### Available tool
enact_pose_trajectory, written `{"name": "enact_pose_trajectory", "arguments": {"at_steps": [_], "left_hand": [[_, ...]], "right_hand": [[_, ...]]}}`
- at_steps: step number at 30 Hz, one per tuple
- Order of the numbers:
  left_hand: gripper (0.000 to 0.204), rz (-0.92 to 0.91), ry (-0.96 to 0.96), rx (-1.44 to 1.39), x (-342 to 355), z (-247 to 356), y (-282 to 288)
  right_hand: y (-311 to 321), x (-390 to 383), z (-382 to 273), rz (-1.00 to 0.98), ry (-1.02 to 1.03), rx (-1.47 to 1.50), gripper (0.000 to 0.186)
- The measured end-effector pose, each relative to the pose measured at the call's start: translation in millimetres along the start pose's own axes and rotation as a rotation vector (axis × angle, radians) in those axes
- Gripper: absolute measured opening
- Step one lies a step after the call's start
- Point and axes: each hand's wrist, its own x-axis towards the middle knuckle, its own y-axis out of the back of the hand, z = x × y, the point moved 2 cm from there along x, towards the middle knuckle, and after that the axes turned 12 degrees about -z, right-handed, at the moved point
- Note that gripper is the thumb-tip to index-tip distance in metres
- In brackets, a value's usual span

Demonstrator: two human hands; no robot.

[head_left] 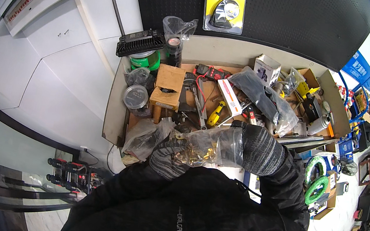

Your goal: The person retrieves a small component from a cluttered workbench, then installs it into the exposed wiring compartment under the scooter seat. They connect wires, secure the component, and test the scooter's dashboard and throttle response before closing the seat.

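A clear plastic bag point(229, 147) of small brass-coloured metal pieces point(205, 156) is stretched between my two gloved hands, close to my body. My left hand point(167, 161), in a grey and black knit glove, closes on the end where the pieces have gathered. At the bag's other end, my right hand point(262, 151) grips the plastic with its fingers bent round the edge. Just beyond the bag lie a yellow-handled tool point(216, 114) and a steel wrench point(202, 122). Another crumpled clear bag point(143, 135) sits to the left of my left hand.
The walled wooden workbench holds a brown cardboard box point(167, 84), a clear-lidded jar point(136, 97), a red multimeter point(211, 73), a white-red box point(229, 97) and a grey plastic pouch point(259, 95). A packaged tape measure point(225, 9) hangs on the black pegboard point(294, 22). Green coils point(316, 190) stand at right.
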Motion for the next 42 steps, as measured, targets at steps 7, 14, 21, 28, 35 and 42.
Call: {"name": "enact_pose_trajectory", "arguments": {"at_steps": [7,14,21,28,35,42], "left_hand": [[0.043,0.013,0.002,0.152,-2.1,-3.6,7.4],[0.038,0.129,0.239,1.125,0.3,-0.6,-8.4],[0.043,0.113,0.299,1.365,-0.4,4.7,-36.5],[0.057,0.172,0.046,0.562,-3.5,-0.3,-35.7],[0.060,0.069,0.464,2.022,-0.8,14.8,-53.2],[0.050,0.021,0.261,1.255,1.7,10.7,-39.7]], "right_hand": [[-0.1,-4.4,-5.8,-0.048,-0.006,-0.313,0.034],[-0.9,-2.1,-30.0,0.036,0.022,0.079,0.041],[-7.3,-0.2,-18.0,0.073,0.032,0.025,0.048],[1.0,-8.5,-20.6,0.088,0.242,-0.169,0.043],[-2.2,-4.5,-21.3,0.068,0.128,0.019,0.046],[-7.9,-4.0,-14.0,0.163,0.095,-0.161,0.032]]}}
